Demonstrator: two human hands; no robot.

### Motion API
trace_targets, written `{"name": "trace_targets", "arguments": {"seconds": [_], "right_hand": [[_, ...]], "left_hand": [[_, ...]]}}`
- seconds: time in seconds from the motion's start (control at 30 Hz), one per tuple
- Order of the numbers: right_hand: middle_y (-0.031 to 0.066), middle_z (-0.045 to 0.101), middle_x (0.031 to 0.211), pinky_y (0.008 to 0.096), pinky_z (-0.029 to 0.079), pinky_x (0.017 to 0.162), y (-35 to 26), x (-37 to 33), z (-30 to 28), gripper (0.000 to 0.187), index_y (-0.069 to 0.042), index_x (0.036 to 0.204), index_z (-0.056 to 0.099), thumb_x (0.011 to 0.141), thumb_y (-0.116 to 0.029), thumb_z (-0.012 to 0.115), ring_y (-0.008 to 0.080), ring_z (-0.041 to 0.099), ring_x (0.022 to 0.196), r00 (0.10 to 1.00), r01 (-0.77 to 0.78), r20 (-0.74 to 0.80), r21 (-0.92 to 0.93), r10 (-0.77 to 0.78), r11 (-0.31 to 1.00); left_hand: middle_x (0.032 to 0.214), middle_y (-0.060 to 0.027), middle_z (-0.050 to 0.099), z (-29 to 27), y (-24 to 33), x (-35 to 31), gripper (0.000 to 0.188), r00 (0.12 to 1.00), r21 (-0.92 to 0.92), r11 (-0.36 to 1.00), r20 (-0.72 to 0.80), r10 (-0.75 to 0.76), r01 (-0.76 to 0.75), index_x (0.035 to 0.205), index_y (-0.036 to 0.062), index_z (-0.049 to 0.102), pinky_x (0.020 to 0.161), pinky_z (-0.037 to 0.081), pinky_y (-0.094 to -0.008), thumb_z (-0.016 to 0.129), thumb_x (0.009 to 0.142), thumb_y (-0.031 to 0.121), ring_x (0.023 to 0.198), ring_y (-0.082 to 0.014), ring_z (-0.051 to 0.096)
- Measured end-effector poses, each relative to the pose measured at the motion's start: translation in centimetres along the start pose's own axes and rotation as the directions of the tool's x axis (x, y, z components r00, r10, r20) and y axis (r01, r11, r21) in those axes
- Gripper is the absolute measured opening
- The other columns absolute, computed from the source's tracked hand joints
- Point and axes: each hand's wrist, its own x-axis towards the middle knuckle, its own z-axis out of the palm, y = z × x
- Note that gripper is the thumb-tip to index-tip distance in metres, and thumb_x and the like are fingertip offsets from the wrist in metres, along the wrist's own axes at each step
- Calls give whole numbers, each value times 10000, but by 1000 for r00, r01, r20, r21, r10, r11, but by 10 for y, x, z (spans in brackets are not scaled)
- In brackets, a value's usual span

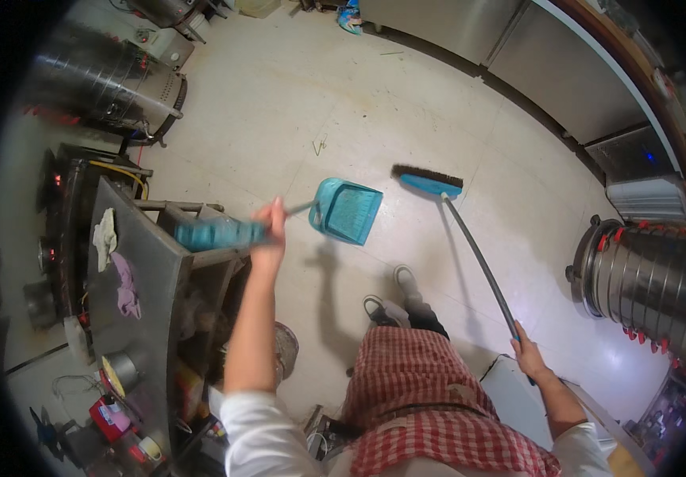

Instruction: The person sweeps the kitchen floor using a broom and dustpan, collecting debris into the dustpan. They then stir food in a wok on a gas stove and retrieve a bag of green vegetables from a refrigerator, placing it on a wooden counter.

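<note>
My right hand (531,355) is closed around the dark handle of a broom (430,183), whose blue head with dark bristles is on the floor ahead. My left hand (270,225) is raised and closed around the thin handle of a teal dustpan (356,211). The pan part lies beyond that hand, to the left of the broom head and apart from it. A blurred teal shape (220,233) sticks out leftward from my left fist; I cannot make out whether it belongs to the dustpan's handle. Small green scraps (320,145) lie on the floor beyond the pan.
A metal worktable (136,266) with two crumpled cloths and a pot stands at the left. Large steel cookware (104,83) is at the far left, a steel cabinet (446,32) at the far right. A ribbed steel cylinder (637,274) stands at the right.
</note>
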Motion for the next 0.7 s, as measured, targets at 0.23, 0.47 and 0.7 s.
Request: {"name": "trace_targets", "arguments": {"seconds": [0.23, 0.47, 0.7], "right_hand": [[220, 617, 875, 397, 484, 706, 24, -13, -40, 492, -171, 1304, 402, 837, -186, 556, 345, 618, 774, 979, 203, 102, -350, -178, 914], [263, 595, 964, 416, 482, 775, -144, 119, 95, 480, -102, 1302, 389, 843, -167, 512, 383, 602, 854, 858, 500, -36, -169, -512, 850], [258, 599, 805, 507, 445, 666, -163, 61, 40, 513, -205, 1346, 295, 871, -198, 485, 433, 571, 730, 875, 477, 153, -427, -459, 768]], "left_hand": [[614, -15, 470, -75, 32, -216, 247, 936, -315, 909, -129, -327, 274, 722, 34, 517, 524, 350, -239, 522, 879, 224, 570, -87, 425], [742, -11, 456, -159, 47, -345, 237, 361, -719, 463, -308, -880, 518, 811, 74, 468, 516, 342, -236, 461, 922, 283, 571, -90, 413], [722, 23, 494, -177, 11, -424, 236, 131, -775, 372, -358, -925, 511, 810, 143, 480, 463, 326, -226, 524, 891, 360, 534, -76, 431]]}}
